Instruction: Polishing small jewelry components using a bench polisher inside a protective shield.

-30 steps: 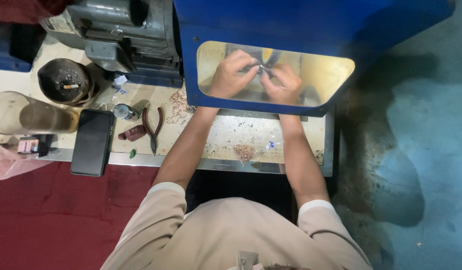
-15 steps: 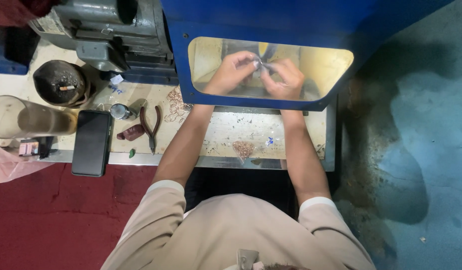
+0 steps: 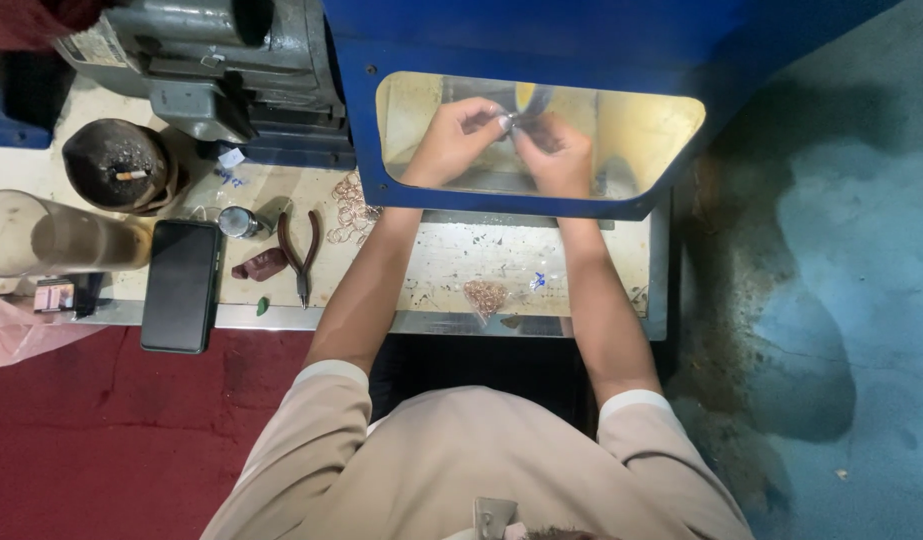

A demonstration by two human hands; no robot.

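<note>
Both of my hands reach through the lit window of a blue machine hood point(image 3: 581, 40). My left hand point(image 3: 451, 140) and my right hand point(image 3: 553, 155) meet at a small shiny metal piece point(image 3: 506, 122), pinched between the fingertips of both. A spinning wheel or tool seems to sit just behind the piece, but it is blurred. My forearms cross the pale worktop point(image 3: 451, 265) from the near edge.
On the worktop lie a small heap of coppery rings point(image 3: 484, 296), more rings point(image 3: 351, 210), red-handled pliers point(image 3: 301, 255), a black phone point(image 3: 179, 285), a clear tumbler point(image 3: 51, 235) and an ashtray point(image 3: 116, 165). A grey motor point(image 3: 201, 55) stands at the back left.
The view has shifted slightly, so the hood window sits a little higher in frame. My hands stay together on the small piece, with only slight finger movement.
</note>
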